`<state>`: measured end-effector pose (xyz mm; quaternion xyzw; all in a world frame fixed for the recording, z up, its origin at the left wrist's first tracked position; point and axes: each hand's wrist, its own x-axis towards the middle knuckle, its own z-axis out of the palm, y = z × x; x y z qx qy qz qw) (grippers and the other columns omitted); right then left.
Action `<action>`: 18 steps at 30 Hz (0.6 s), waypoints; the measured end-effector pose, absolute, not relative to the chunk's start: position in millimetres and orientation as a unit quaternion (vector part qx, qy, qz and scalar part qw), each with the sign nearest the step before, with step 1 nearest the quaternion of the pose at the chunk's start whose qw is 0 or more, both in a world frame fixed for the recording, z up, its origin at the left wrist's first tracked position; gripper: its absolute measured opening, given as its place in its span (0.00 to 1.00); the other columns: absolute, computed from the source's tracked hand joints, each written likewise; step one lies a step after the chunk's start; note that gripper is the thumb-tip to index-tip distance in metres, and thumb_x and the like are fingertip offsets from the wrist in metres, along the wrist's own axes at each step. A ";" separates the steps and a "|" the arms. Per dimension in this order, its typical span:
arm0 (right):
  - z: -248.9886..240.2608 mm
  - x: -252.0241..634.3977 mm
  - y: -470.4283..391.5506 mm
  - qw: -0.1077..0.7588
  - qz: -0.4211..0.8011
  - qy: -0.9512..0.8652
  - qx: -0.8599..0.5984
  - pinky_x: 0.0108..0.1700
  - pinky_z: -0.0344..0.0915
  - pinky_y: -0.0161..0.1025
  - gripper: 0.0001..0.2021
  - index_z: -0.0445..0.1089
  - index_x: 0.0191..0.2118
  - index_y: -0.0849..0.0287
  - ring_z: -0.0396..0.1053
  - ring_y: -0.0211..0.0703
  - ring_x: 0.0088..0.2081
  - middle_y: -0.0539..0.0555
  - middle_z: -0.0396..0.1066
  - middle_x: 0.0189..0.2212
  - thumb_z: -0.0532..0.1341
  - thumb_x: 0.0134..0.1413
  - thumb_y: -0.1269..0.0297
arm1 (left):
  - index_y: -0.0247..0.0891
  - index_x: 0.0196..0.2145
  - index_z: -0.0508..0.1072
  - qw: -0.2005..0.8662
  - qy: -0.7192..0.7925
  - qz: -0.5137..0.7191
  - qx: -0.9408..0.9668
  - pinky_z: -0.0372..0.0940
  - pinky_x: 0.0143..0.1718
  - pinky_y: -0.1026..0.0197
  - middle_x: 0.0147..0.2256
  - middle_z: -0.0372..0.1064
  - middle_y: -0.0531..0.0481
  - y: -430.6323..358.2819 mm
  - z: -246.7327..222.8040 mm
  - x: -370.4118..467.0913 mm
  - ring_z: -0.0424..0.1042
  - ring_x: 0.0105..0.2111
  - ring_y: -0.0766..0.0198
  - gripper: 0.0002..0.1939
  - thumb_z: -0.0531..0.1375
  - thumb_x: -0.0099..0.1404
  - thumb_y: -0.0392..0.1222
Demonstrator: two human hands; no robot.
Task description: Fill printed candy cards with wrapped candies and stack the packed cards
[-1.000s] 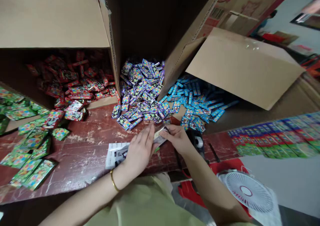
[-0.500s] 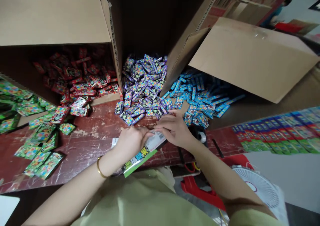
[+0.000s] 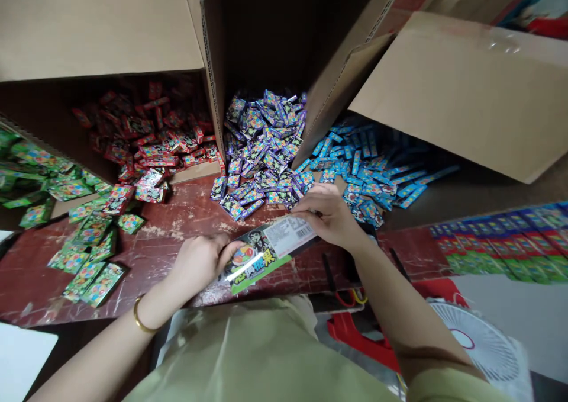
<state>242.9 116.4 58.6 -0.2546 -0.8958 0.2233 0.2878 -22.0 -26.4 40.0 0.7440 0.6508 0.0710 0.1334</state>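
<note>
A flat, glossy printed candy package (image 3: pixel 261 257) with a green edge and a pale label is stretched between my hands above the table's front edge. My left hand (image 3: pixel 202 260), with a gold bangle at the wrist, pinches its left end. Closed on the right end is my right hand (image 3: pixel 326 215), close to the label's barcode. Just beyond the package lie small purple candy packets (image 3: pixel 266 153), spilling from a box. Blue packets (image 3: pixel 364 177) lie past my right hand. Whether the package holds anything inside cannot be made out.
Red packets (image 3: pixel 155 135) fill a cardboard box at the left; green packets (image 3: pixel 95 254) lie on the worn red table (image 3: pixel 173 212). A carton flap (image 3: pixel 461 94) juts out at the right. Rows of multicoloured packs (image 3: pixel 506 242) line the right side, above a white fan (image 3: pixel 479 343).
My left hand has moved left and my right hand slightly right and up, so they are farther apart. More of the package's printed face now shows. The view has shifted a little.
</note>
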 end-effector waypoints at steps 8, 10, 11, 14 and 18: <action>83.6 218.6 106.8 0.272 0.185 -0.922 -0.204 0.54 0.57 0.48 0.10 0.74 0.32 0.53 0.70 0.42 0.39 0.49 0.76 0.31 0.57 0.61 0.66 | 0.36 0.33 0.76 0.154 0.621 0.148 0.754 0.55 0.23 0.64 0.25 0.74 0.45 -1.1 49.2 0.9 0.72 0.24 0.60 0.24 0.54 0.64 0.61; 84.3 210.5 98.8 0.332 0.177 -0.885 -0.273 0.59 0.54 0.52 0.06 0.73 0.38 0.51 0.69 0.46 0.48 0.50 0.76 0.40 0.59 0.60 0.62 | 0.36 0.29 0.75 0.205 0.614 0.237 0.725 0.55 0.23 0.66 0.21 0.71 0.50 10.9 45.3 11.4 0.67 0.20 0.66 0.21 0.53 0.67 0.55; 81.8 208.1 94.7 0.373 0.190 -0.849 -0.324 0.60 0.54 0.53 0.09 0.72 0.43 0.51 0.66 0.49 0.52 0.52 0.74 0.44 0.61 0.58 0.59 | 0.36 0.26 0.73 0.227 0.616 0.285 0.698 0.54 0.22 0.67 0.19 0.67 0.52 15.8 42.2 14.9 0.64 0.19 0.68 0.21 0.53 0.68 0.53; 64.8 205.8 84.2 0.414 0.365 -0.722 -0.418 0.56 0.62 0.52 0.22 0.69 0.50 0.54 0.67 0.51 0.53 0.57 0.72 0.48 0.64 0.51 0.50 | 0.35 0.20 0.67 0.265 0.634 0.394 0.610 0.49 0.18 0.68 0.16 0.58 0.57 23.1 32.1 19.4 0.55 0.16 0.72 0.22 0.55 0.65 0.53; 39.9 202.7 81.1 0.347 0.629 -0.578 -0.387 0.46 0.70 0.47 0.19 0.73 0.39 0.59 0.75 0.47 0.38 0.55 0.77 0.36 0.65 0.48 0.48 | 0.36 0.19 0.64 0.334 0.630 0.423 0.559 0.47 0.17 0.68 0.16 0.53 0.58 21.4 24.1 22.6 0.53 0.16 0.73 0.22 0.57 0.63 0.54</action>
